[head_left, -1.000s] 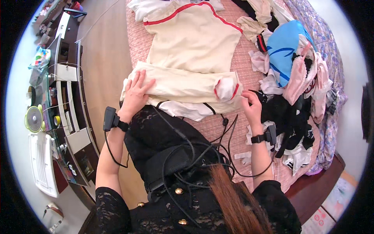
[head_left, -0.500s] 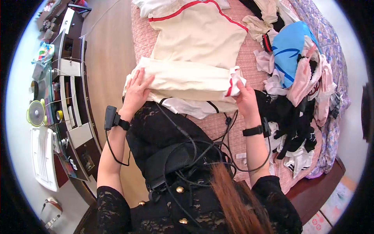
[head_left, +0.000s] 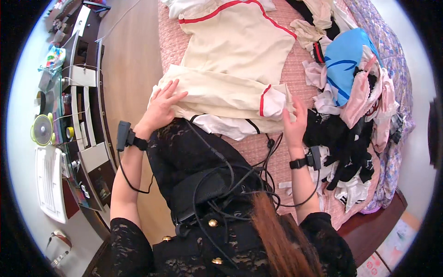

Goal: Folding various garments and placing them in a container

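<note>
A cream knit garment with red trim [head_left: 235, 41] lies spread on a pink bed cover. Across its near part runs a folded cream band [head_left: 217, 92], which looks like a sleeve, with a white, red-edged cuff [head_left: 274, 102] at its right end. My left hand [head_left: 162, 104] rests flat on the band's left end, fingers spread. Just beside the cuff, my right hand [head_left: 295, 121] is open with thumb and fingers apart. Under the near edge, a white cloth with black stripes [head_left: 226, 126] peeks out.
To the right, a heap of clothes includes a blue piece [head_left: 344, 64], pink garments [head_left: 360, 99] and black garments [head_left: 344, 147]. Black cables [head_left: 244, 180] hang in front of me from both wrist straps. A dark shelf unit [head_left: 87, 115] with a small green fan [head_left: 43, 129] stands at left.
My right hand has let go of the cuff and drawn slightly right and down. The cuff now lies flatter, pointing right. My left hand has slid a little on the fabric.
</note>
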